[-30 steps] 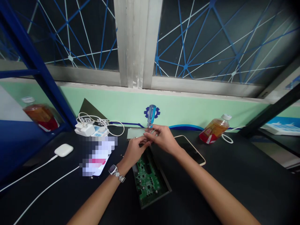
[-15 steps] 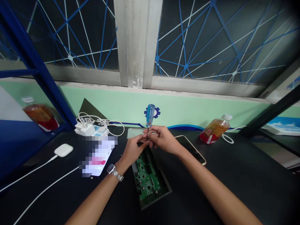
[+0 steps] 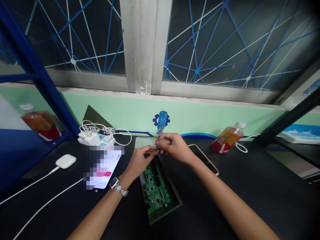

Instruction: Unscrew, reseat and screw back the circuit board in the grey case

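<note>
A screwdriver [image 3: 162, 120] with a clear blue handle stands nearly upright, tip down, above the far end of a green circuit board [image 3: 157, 193]. The board lies in a shallow metal tray [image 3: 178, 199]. My right hand [image 3: 173, 148] is closed, its fingertips pinching the screwdriver's shaft below the handle. My left hand [image 3: 142, 160] has thumb and forefinger pressed together at the screwdriver's tip; whatever small thing is between them is too small to make out. The fingers hide the tip. On my left wrist sits a silver watch [image 3: 118, 186].
Left of the board lies a lit phone [image 3: 106, 170], partly pixelated, with a white earphone case [image 3: 66, 161] and cables beyond. White chargers and a power strip [image 3: 96, 137] stand behind. A second phone [image 3: 203, 160] and a drink bottle [image 3: 227, 137] are on the right.
My left hand has drawn slightly left and down from the right hand. The screwdriver's handle now leans a little more to the right. The view has shifted slightly.
</note>
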Demonstrator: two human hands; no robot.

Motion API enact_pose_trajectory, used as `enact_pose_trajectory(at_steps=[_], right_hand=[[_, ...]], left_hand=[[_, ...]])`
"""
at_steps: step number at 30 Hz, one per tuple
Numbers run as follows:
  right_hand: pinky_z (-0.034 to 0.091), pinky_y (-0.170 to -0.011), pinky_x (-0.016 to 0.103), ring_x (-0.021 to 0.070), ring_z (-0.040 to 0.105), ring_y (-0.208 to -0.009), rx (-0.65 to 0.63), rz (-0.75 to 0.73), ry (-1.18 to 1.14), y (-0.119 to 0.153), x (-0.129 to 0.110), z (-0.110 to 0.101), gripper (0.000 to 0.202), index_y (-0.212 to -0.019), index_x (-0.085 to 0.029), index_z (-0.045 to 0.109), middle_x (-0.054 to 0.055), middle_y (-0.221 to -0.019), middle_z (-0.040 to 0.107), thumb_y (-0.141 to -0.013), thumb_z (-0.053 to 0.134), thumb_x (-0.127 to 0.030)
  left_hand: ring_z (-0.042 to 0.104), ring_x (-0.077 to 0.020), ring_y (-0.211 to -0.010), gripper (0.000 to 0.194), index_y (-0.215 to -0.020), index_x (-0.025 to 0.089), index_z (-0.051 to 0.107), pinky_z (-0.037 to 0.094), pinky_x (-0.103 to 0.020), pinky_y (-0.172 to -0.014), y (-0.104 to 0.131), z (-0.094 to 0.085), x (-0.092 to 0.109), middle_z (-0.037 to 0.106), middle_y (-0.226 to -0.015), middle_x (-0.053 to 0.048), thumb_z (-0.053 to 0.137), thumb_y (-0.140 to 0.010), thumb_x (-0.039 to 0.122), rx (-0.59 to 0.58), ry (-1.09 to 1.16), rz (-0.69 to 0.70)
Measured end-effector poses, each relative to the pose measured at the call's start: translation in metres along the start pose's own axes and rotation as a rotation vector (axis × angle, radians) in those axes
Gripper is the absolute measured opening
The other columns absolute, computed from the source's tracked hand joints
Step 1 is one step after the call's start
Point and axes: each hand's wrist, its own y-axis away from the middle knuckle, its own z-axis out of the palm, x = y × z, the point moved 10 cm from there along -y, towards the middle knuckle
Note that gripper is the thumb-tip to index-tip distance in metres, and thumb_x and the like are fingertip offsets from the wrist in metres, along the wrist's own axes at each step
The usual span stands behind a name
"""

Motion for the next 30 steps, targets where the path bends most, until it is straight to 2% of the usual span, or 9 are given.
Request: enact_pose_trajectory(at_steps=[5,9,12,14,16,18,21,25,30], right_hand=[[0.047,-0.046,0.02,0.0115,0.061,-0.052,-0.094,0.007,-0.064,0.003,-0.001,0.013,0.02,-0.1,-0.016,0.065,0.0,-0.066,0.065,-0.089,0.059,-0.032],[0.046,-0.047,0.021,0.0124,0.062,-0.053,-0.097,-0.025,-0.056,0.004,-0.003,0.021,0.025,-0.107,-0.017,0.063,-0.001,-0.068,0.064,-0.088,0.061,-0.033],[0.046,-0.049,0.022,0.0129,0.063,-0.053,0.007,-0.067,0.089,0.003,-0.006,0.013,0.022,-0.1,-0.018,0.066,-0.001,-0.067,0.066,-0.085,0.066,-0.033],[0.048,-0.052,0.023,0.0132,0.064,-0.055,0.108,-0.095,0.187,0.002,-0.009,0.002,0.016,-0.089,-0.018,0.068,0.001,-0.07,0.068,-0.081,0.07,-0.031],[0.049,-0.052,0.023,0.0136,0.065,-0.056,0.149,-0.088,0.189,0.001,-0.007,-0.006,0.014,-0.08,-0.017,0.066,0.001,-0.07,0.068,-0.079,0.071,-0.03],[0.049,-0.049,0.022,0.014,0.065,-0.056,0.112,-0.055,0.106,0.0,-0.001,-0.007,0.014,-0.079,-0.017,0.064,0.001,-0.069,0.067,-0.08,0.07,-0.03],[0.049,-0.045,0.021,0.0141,0.065,-0.057,0.03,-0.026,-0.016,-0.001,0.003,-0.001,0.017,-0.09,-0.017,0.065,0.001,-0.071,0.066,-0.083,0.067,-0.032],[0.049,-0.045,0.02,0.0114,0.063,-0.055,-0.047,-0.014,-0.112,0.001,0.002,0.009,0.021,-0.103,-0.017,0.062,0.002,-0.08,0.066,-0.088,0.061,-0.032],[0.047,-0.047,0.02,0.0099,0.063,-0.054,-0.074,-0.07,-0.084,0.004,-0.005,0.018,0.024,-0.11,-0.018,0.057,0.004,-0.092,0.068,-0.09,0.057,-0.03]], left_hand=[[0.072,-0.0194,-0.086,0.013,-0.099,0.018,0.071,0.054,-0.029,-0.083,-0.003,0.0,-0.002,0.076,-0.091,-0.004,0.062,-0.089,0.021,0.033,-0.021,0.033],[0.071,-0.0178,-0.077,0.011,-0.087,0.017,0.071,0.053,-0.027,-0.076,-0.006,0.005,-0.005,0.075,-0.081,-0.001,0.06,-0.088,0.015,0.048,-0.065,0.062],[0.071,-0.019,-0.075,0.009,-0.085,0.017,0.072,0.053,-0.027,-0.072,-0.007,0.006,-0.008,0.076,-0.079,-0.002,0.064,-0.087,0.018,0.072,-0.09,0.04],[0.072,-0.0199,-0.077,0.009,-0.09,0.017,0.073,0.054,-0.028,-0.073,-0.006,0.006,-0.008,0.077,-0.083,-0.004,0.066,-0.086,0.022,0.063,-0.07,0.024],[0.072,-0.0201,-0.081,0.013,-0.096,0.017,0.073,0.055,-0.029,-0.076,-0.005,0.007,-0.005,0.077,-0.088,-0.005,0.066,-0.087,0.024,0.034,-0.043,0.019],[0.072,-0.0198,-0.085,0.016,-0.101,0.018,0.073,0.055,-0.029,-0.08,-0.003,0.006,-0.002,0.077,-0.095,-0.005,0.064,-0.089,0.023,0.004,-0.023,0.02],[0.071,-0.0194,-0.09,0.017,-0.103,0.017,0.072,0.055,-0.03,-0.085,-0.001,0.0,0.0,0.076,-0.1,-0.006,0.061,-0.09,0.02,-0.01,-0.024,0.02],[0.071,-0.0201,-0.09,0.014,-0.099,0.017,0.072,0.054,-0.031,-0.086,-0.001,-0.005,-0.002,0.076,-0.098,-0.006,0.061,-0.09,0.02,0.023,-0.047,0.023],[0.071,-0.0192,-0.084,0.013,-0.091,0.018,0.071,0.053,-0.03,-0.084,-0.003,0.002,-0.002,0.076,-0.088,-0.004,0.059,-0.091,0.02,0.004,-0.043,0.054]])
